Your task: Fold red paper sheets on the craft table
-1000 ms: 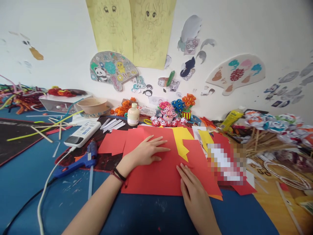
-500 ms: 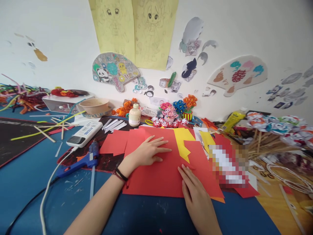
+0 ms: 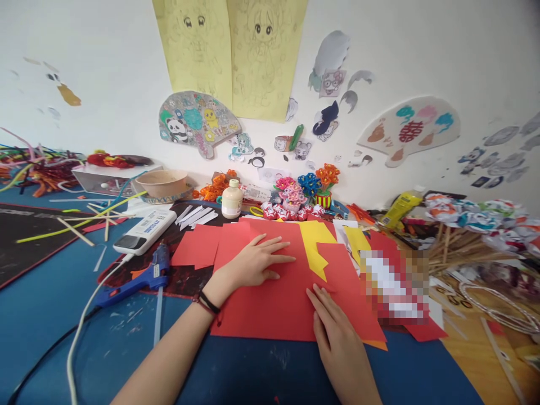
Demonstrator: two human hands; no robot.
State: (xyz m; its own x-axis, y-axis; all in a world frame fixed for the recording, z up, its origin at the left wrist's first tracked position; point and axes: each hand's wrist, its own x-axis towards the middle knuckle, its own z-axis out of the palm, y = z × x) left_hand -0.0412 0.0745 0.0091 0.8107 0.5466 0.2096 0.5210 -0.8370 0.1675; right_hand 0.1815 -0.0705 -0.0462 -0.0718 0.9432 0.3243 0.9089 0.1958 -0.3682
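Sheets of red paper lie flat in front of me on the blue table covering. My left hand rests palm down on the red paper with its fingers spread. Lower right, my right hand lies flat on the same paper, fingers stretched out and close together. Between and beyond the hands, a yellow paper piece with a jagged cut edge lies among the red sheets. Smaller red paper pieces sit left of my left hand. Neither hand holds anything.
On the left lie a blue glue gun and a white power strip with its cable. Behind the paper stand a cream-coloured bottle and pipe-cleaner flowers. To the right are a yellow bottle and wrapped bundles on sticks.
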